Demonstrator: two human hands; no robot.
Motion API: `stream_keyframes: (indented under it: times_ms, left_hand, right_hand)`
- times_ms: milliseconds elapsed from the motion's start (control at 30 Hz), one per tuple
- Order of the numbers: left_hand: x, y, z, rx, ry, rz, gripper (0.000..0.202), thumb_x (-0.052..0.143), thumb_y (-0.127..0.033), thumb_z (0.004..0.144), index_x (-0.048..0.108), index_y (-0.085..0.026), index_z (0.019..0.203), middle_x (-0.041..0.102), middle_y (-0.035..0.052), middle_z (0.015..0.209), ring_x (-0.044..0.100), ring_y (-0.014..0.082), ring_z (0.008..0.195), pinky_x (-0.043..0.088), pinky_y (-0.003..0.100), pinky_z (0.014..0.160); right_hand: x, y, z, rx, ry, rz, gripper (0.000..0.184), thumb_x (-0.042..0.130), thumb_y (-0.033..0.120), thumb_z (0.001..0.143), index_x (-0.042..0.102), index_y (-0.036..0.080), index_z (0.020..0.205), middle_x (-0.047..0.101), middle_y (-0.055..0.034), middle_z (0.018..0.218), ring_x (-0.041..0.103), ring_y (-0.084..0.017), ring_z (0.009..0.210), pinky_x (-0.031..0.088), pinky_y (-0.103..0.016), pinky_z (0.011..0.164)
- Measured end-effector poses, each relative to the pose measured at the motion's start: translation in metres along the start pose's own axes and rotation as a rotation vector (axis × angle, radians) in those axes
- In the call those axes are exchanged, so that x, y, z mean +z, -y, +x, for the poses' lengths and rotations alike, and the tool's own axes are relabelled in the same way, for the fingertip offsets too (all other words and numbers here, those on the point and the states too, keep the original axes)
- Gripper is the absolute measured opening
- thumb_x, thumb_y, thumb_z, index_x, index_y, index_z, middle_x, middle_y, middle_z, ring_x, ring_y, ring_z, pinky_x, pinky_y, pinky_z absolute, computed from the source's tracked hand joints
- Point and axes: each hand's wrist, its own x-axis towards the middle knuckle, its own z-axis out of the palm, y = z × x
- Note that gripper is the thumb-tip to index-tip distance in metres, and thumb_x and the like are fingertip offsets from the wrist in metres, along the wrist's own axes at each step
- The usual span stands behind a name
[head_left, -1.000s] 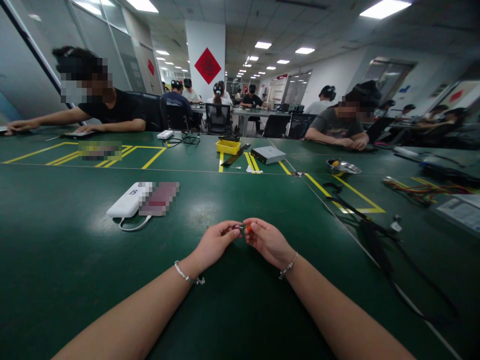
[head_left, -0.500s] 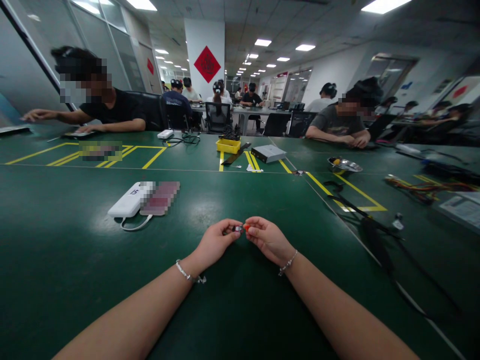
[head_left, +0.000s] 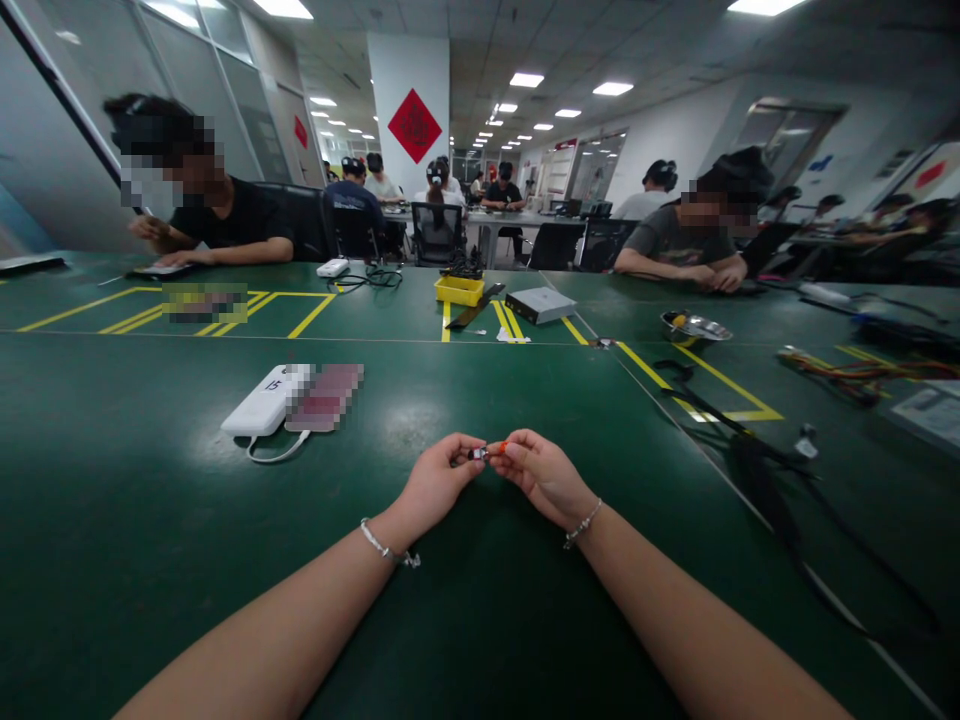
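Observation:
My left hand [head_left: 437, 478] is closed in a pinch around a small dark and silvery-white piece [head_left: 478, 454], whose exact kind is too small to tell. Facing it, my right hand [head_left: 549, 480] pinches a small orange piece [head_left: 502, 448] between thumb and fingers. The two pieces are close together, end to end; whether they touch I cannot tell. Both hands are held just above the green table [head_left: 420, 620]. To the left lie a white power bank [head_left: 259, 405] marked 15 and a blurred-out reddish flat object [head_left: 324, 400], with a short white cable [head_left: 281, 457] by them.
Farther back are a yellow tray [head_left: 459, 291] with black items, a grey box [head_left: 540, 304] and a metal dish [head_left: 696, 327]. Black cables [head_left: 757, 480] run along the right. Two people sit across the table, one left [head_left: 232, 225], one right [head_left: 671, 245].
The orange piece now shows more, higher between my right fingers, and the right fingertips have shifted slightly. The person at the left has drawn a stretched-out hand back in.

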Motion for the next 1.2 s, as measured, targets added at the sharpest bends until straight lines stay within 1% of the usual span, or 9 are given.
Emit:
stream_keyframes:
  times_ms: [133, 233, 400, 500, 600, 733, 867, 1067, 1200]
  left_hand:
    - [0.001, -0.003, 0.001, -0.028, -0.014, 0.029, 0.024, 0.054, -0.024, 0.07, 0.056, -0.015, 0.093, 0.057, 0.0005, 0.073, 0.049, 0.0106, 0.063, 0.039, 0.023, 0.059]
    - [0.002, -0.009, 0.001, -0.031, -0.015, 0.055, 0.024, 0.053, -0.023, 0.07, 0.057, -0.016, 0.093, 0.055, -0.0008, 0.07, 0.048, 0.0104, 0.062, 0.039, 0.023, 0.059]
    - [0.002, -0.01, 0.001, -0.01, -0.027, 0.122, 0.022, 0.054, -0.023, 0.07, 0.06, -0.018, 0.091, 0.056, -0.0013, 0.071, 0.05, 0.0111, 0.066, 0.039, 0.024, 0.063]
    - [0.002, -0.007, 0.0, 0.002, -0.038, 0.128, 0.021, 0.054, -0.022, 0.07, 0.059, -0.018, 0.09, 0.058, -0.0011, 0.074, 0.052, 0.0113, 0.068, 0.04, 0.024, 0.065]
    - [0.001, -0.006, 0.0, 0.004, -0.034, 0.125, 0.02, 0.054, -0.021, 0.07, 0.059, -0.018, 0.088, 0.058, -0.0009, 0.075, 0.052, 0.0112, 0.069, 0.04, 0.024, 0.065]
    - [0.001, -0.006, 0.001, 0.001, -0.044, 0.124, 0.019, 0.054, -0.02, 0.069, 0.059, -0.018, 0.087, 0.058, -0.0006, 0.074, 0.052, 0.0115, 0.068, 0.041, 0.024, 0.065]
    - [0.0, -0.003, 0.001, -0.011, -0.065, 0.081, 0.019, 0.056, -0.019, 0.068, 0.057, -0.017, 0.087, 0.058, -0.0005, 0.075, 0.053, 0.0114, 0.069, 0.041, 0.024, 0.065]
    - [0.0, -0.002, 0.001, -0.011, -0.078, 0.08, 0.015, 0.056, -0.02, 0.068, 0.056, -0.017, 0.083, 0.056, -0.0017, 0.07, 0.051, 0.0108, 0.065, 0.04, 0.024, 0.062]
    - [-0.001, -0.007, -0.002, -0.006, -0.063, 0.085, 0.012, 0.056, -0.02, 0.069, 0.055, -0.017, 0.08, 0.056, -0.0019, 0.07, 0.051, 0.0104, 0.065, 0.04, 0.023, 0.062]
  right_hand:
    - [-0.001, 0.001, 0.0, -0.013, -0.05, -0.026, 0.02, 0.067, 0.021, 0.063, 0.05, 0.017, 0.07, 0.063, -0.001, 0.072, 0.056, -0.008, 0.061, 0.041, -0.022, 0.059]
    - [-0.001, 0.001, 0.001, -0.013, -0.029, -0.047, 0.02, 0.068, 0.022, 0.062, 0.051, 0.017, 0.069, 0.06, 0.0013, 0.066, 0.051, -0.007, 0.055, 0.036, -0.02, 0.052]
    - [-0.001, 0.0, 0.003, -0.018, 0.004, -0.08, 0.016, 0.064, 0.029, 0.067, 0.052, 0.018, 0.069, 0.053, 0.004, 0.056, 0.044, -0.005, 0.049, 0.032, -0.019, 0.048]
    - [0.0, 0.0, 0.004, -0.013, 0.018, -0.077, 0.014, 0.062, 0.028, 0.068, 0.052, 0.019, 0.071, 0.053, 0.0045, 0.058, 0.044, -0.006, 0.05, 0.033, -0.02, 0.049]
    - [-0.001, 0.0, 0.005, 0.002, 0.04, -0.051, 0.016, 0.064, 0.023, 0.066, 0.053, 0.02, 0.076, 0.056, 0.0038, 0.067, 0.049, -0.006, 0.056, 0.038, -0.021, 0.055]
    - [-0.002, 0.001, 0.005, 0.009, 0.06, -0.047, 0.017, 0.066, 0.019, 0.063, 0.053, 0.02, 0.075, 0.058, 0.0029, 0.074, 0.051, -0.007, 0.06, 0.041, -0.023, 0.061]
    - [-0.001, 0.0, 0.006, 0.019, 0.034, -0.054, 0.017, 0.066, 0.022, 0.064, 0.055, 0.019, 0.076, 0.059, 0.0017, 0.07, 0.051, -0.008, 0.058, 0.041, -0.024, 0.06]
    - [0.001, -0.002, 0.007, 0.011, -0.016, -0.131, 0.015, 0.066, 0.025, 0.063, 0.057, 0.017, 0.071, 0.056, 0.003, 0.059, 0.048, -0.007, 0.053, 0.038, -0.023, 0.054]
    - [0.001, 0.0, 0.007, 0.023, 0.011, -0.134, 0.016, 0.068, 0.022, 0.061, 0.057, 0.018, 0.072, 0.056, 0.003, 0.065, 0.05, -0.008, 0.056, 0.039, -0.024, 0.057]
